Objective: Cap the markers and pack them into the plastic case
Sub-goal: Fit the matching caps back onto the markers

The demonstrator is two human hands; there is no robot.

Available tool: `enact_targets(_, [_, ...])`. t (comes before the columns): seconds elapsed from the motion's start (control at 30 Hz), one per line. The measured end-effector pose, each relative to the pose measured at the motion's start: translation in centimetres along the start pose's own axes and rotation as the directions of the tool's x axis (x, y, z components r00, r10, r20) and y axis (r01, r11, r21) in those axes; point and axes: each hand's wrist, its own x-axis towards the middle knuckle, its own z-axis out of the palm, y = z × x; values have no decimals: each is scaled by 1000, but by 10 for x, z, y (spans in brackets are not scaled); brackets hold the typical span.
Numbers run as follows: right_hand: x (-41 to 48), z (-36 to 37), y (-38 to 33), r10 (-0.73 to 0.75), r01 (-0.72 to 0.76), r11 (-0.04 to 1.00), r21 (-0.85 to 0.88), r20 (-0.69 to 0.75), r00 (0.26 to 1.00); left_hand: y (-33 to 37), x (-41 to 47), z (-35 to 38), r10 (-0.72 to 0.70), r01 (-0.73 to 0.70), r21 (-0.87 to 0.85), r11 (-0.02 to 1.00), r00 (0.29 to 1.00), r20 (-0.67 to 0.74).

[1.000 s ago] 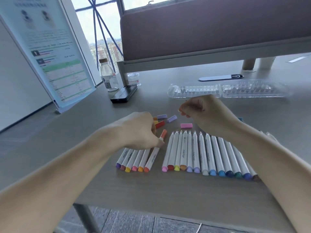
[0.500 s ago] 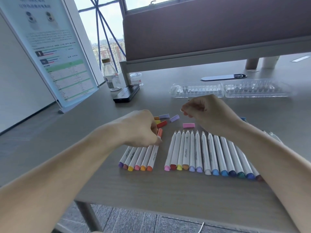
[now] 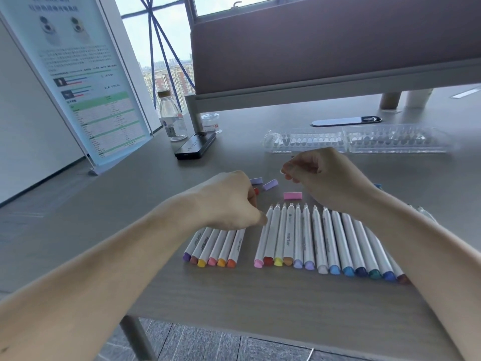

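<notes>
Six white capped markers [image 3: 216, 246] lie side by side on the grey table [image 3: 260, 303]. My left hand [image 3: 229, 201] is curled over their far ends and hides its own fingertips. To the right, a longer row of uncapped markers [image 3: 325, 243] shows bare tips at the far end. Loose caps lie beyond them: pink [image 3: 292, 195], purple [image 3: 270, 184], lavender [image 3: 256, 180], and a red one [image 3: 256, 191] beside my left fingers. My right hand [image 3: 325, 178] hovers above the row, fingers curled, nothing visible in it. The clear plastic case [image 3: 304, 142] lies open farther back.
A black device [image 3: 195, 145], a water bottle [image 3: 171, 118] and a small jar [image 3: 210, 122] stand at the back left beside a leaning sign board [image 3: 86, 87]. A desk divider [image 3: 338, 48] closes the far side. The table's front edge is near me.
My left hand has laid the red-orange marker straight into the left group, and it now stays over the tops. My right hand has hardly moved.
</notes>
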Motion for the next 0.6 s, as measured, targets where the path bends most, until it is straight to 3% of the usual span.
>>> enact_targets(0.27, [0, -3, 3, 5, -5, 1000, -22, 2, 1000, 7, -1, 3, 8, -8, -28, 1000, 1000, 9])
enact_targets(0.47, [-4, -6, 3, -7, 23, 962, -274, 60, 998, 7, -2, 3, 5, -2, 66, 998, 999, -33])
enact_targets(0.6, [-6, -10, -1, -18, 25, 947, -319, 23, 1000, 7, 0, 6, -4, 7, 45, 999, 998, -56])
